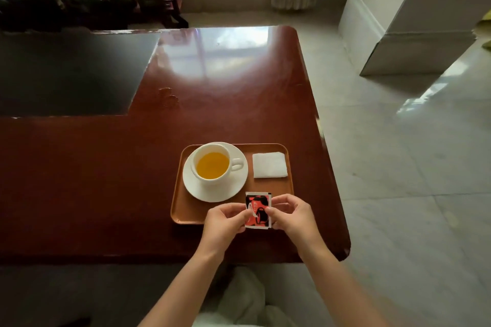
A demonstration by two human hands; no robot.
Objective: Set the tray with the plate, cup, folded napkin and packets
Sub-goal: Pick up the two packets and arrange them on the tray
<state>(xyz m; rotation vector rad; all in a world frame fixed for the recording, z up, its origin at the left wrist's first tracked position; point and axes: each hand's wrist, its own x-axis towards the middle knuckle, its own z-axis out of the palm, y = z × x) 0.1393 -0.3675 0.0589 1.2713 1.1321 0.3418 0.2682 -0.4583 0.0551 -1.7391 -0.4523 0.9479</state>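
An orange-brown tray lies near the table's right front. On its left part a white plate carries a white cup of yellow liquid, handle to the right. A folded white napkin lies flat in the tray's far right corner. Over the tray's near edge, a red, black and white packet is held upright between both hands. My left hand pinches its left edge and my right hand pinches its right edge. I cannot tell whether more than one packet is held.
The glossy red-brown table ends just right of the tray and has a dark inset panel at the far left. A pale tiled floor and a white pillar base lie to the right. Dark furniture stands behind.
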